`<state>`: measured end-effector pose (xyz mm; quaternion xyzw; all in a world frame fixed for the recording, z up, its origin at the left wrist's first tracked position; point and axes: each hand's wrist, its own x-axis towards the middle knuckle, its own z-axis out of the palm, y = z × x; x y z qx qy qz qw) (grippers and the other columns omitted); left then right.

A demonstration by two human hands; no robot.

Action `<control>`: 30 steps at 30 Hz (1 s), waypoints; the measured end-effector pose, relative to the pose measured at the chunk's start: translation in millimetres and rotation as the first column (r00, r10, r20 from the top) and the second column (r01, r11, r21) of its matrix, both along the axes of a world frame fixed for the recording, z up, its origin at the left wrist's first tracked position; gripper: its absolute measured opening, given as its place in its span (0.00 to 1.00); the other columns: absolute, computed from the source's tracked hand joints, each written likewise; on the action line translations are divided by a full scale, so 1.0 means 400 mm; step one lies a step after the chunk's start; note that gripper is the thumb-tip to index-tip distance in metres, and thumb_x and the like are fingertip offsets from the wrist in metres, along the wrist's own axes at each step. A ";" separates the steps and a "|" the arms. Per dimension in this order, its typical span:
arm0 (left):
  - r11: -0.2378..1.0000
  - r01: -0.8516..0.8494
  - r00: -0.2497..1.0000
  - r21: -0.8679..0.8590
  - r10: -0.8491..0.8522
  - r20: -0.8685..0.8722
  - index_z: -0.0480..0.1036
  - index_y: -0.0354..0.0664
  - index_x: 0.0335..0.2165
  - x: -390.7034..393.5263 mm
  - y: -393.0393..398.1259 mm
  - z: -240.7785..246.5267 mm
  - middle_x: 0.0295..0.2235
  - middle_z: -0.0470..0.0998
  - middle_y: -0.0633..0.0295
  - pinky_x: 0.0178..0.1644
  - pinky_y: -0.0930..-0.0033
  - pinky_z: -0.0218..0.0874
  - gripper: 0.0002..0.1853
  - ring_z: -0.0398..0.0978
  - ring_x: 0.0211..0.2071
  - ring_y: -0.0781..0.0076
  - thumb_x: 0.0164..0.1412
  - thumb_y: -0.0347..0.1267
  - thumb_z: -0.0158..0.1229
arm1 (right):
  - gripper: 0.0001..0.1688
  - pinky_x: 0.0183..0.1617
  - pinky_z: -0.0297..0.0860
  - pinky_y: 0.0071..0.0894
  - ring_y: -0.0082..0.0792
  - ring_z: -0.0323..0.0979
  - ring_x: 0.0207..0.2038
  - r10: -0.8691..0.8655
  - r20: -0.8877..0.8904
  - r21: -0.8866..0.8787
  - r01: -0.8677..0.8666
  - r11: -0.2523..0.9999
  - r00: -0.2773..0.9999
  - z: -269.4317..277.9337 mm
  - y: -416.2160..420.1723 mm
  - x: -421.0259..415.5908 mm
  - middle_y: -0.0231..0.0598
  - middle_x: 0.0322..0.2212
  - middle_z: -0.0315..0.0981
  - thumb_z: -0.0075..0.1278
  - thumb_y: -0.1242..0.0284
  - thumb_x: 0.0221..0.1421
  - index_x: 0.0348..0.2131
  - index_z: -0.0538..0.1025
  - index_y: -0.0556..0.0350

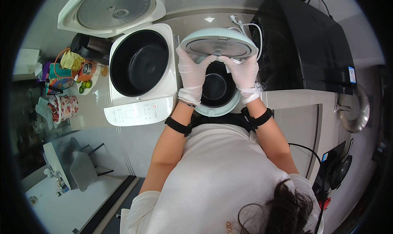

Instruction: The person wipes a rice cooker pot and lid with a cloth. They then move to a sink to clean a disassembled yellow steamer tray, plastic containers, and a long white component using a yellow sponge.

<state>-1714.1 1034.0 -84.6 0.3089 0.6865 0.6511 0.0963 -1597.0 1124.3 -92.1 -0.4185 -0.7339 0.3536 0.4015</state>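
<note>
Before me stands a small pale-green rice cooker [212,112] with its lid [219,34] raised. A round metal inner plate [218,47] faces me from the lid's underside. My left hand [193,70], in a thin translucent glove, grips the lid's left side. My right hand [244,70], gloved alike, grips its right side. Both thumbs meet at the plate's lower middle. Something white, perhaps cloth or paper, shows by the right thumb. Below the hands is the cooker's dark inner pot [216,91], partly covered by them; no food is visible inside.
To the left, a larger white rice cooker [138,111] stands with its lid [115,10] up and a black pot [139,63] inside. A black microwave-like appliance [307,46] and a white power cord [261,37] are at right. Green citrus fruits [85,86] lie far left.
</note>
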 end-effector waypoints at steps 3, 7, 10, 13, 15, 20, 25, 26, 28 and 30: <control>1.000 -0.016 1.000 -0.019 0.016 -0.025 0.57 0.35 0.44 -0.002 0.001 -0.005 0.39 0.74 0.49 0.46 0.65 0.67 0.37 0.76 0.40 0.60 0.39 0.27 0.73 | 0.50 0.36 0.73 0.37 0.46 0.78 0.33 -0.012 0.000 0.005 0.012 1.000 1.000 -0.002 0.001 -0.003 0.46 0.31 0.77 0.71 0.53 0.31 0.47 0.60 0.55; 0.999 -0.004 0.999 0.035 0.006 -0.038 0.57 0.35 0.44 -0.004 0.006 -0.008 0.40 0.74 0.49 0.45 0.65 0.67 0.37 0.76 0.40 0.61 0.39 0.27 0.73 | 0.51 0.34 0.72 0.39 0.47 0.77 0.29 -0.026 0.021 -0.012 0.027 1.000 0.999 -0.002 -0.001 -0.005 0.47 0.26 0.76 0.70 0.52 0.31 0.47 0.60 0.55; 0.999 0.052 0.999 0.007 -0.052 0.005 0.54 0.35 0.51 0.005 0.003 0.012 0.47 0.69 0.50 0.50 0.64 0.66 0.41 0.71 0.46 0.63 0.41 0.18 0.69 | 0.51 0.32 0.72 0.40 0.47 0.77 0.27 -0.038 0.046 0.002 0.038 0.999 0.998 -0.007 0.004 -0.003 0.45 0.24 0.76 0.70 0.52 0.31 0.47 0.60 0.55; 0.999 0.052 0.998 -0.014 -0.051 0.036 0.53 0.35 0.52 0.007 -0.001 0.020 0.48 0.68 0.50 0.51 0.64 0.65 0.42 0.70 0.47 0.63 0.41 0.18 0.69 | 0.51 0.31 0.72 0.39 0.47 0.76 0.26 -0.033 0.045 -0.006 0.033 0.999 0.998 -0.008 0.003 -0.004 0.44 0.22 0.76 0.70 0.52 0.31 0.47 0.60 0.55; 0.998 0.064 0.997 0.013 -0.065 0.039 0.53 0.35 0.53 0.008 -0.001 0.020 0.48 0.68 0.50 0.51 0.64 0.65 0.42 0.70 0.47 0.63 0.42 0.18 0.68 | 0.50 0.31 0.72 0.39 0.47 0.76 0.27 -0.042 0.064 0.011 0.042 0.999 0.997 0.002 -0.001 -0.003 0.44 0.23 0.76 0.70 0.52 0.31 0.47 0.60 0.55; 0.997 0.079 0.996 -0.005 -0.079 0.035 0.53 0.37 0.54 0.008 -0.008 0.023 0.49 0.67 0.51 0.53 0.64 0.64 0.41 0.70 0.47 0.63 0.43 0.17 0.66 | 0.50 0.32 0.72 0.39 0.47 0.77 0.28 -0.023 0.026 0.073 0.021 0.997 0.999 -0.005 0.004 0.001 0.45 0.25 0.77 0.70 0.52 0.31 0.47 0.60 0.54; 0.996 0.085 0.994 0.036 -0.087 0.068 0.54 0.37 0.54 0.009 -0.006 0.027 0.49 0.68 0.51 0.53 0.64 0.63 0.41 0.70 0.48 0.64 0.44 0.16 0.65 | 0.49 0.33 0.72 0.39 0.47 0.77 0.29 -0.028 0.013 0.019 0.027 0.999 1.000 -0.002 -0.001 0.000 0.45 0.27 0.77 0.69 0.51 0.32 0.47 0.60 0.54; 0.996 0.077 0.994 0.037 -0.080 0.074 0.54 0.37 0.54 0.011 -0.005 0.026 0.49 0.68 0.51 0.53 0.64 0.64 0.40 0.70 0.48 0.64 0.44 0.16 0.66 | 0.49 0.33 0.72 0.39 0.47 0.77 0.29 -0.032 0.021 0.016 0.031 0.999 0.999 -0.001 -0.002 0.000 0.45 0.27 0.77 0.69 0.51 0.32 0.47 0.60 0.54; 0.997 0.060 0.994 0.041 -0.064 0.085 0.55 0.37 0.53 0.011 -0.004 0.024 0.48 0.68 0.52 0.53 0.64 0.64 0.40 0.70 0.48 0.64 0.43 0.16 0.66 | 0.49 0.33 0.72 0.39 0.47 0.77 0.29 -0.039 0.035 0.012 0.038 0.999 0.999 0.002 -0.003 -0.001 0.46 0.27 0.77 0.69 0.51 0.32 0.46 0.60 0.54; 0.998 0.052 0.995 0.044 -0.055 0.080 0.55 0.37 0.53 0.010 -0.001 0.020 0.48 0.68 0.52 0.53 0.64 0.64 0.39 0.70 0.48 0.64 0.43 0.16 0.66 | 0.49 0.34 0.72 0.39 0.47 0.77 0.29 -0.039 0.019 0.008 0.039 0.999 0.999 0.003 -0.003 -0.003 0.46 0.27 0.77 0.69 0.51 0.32 0.46 0.60 0.54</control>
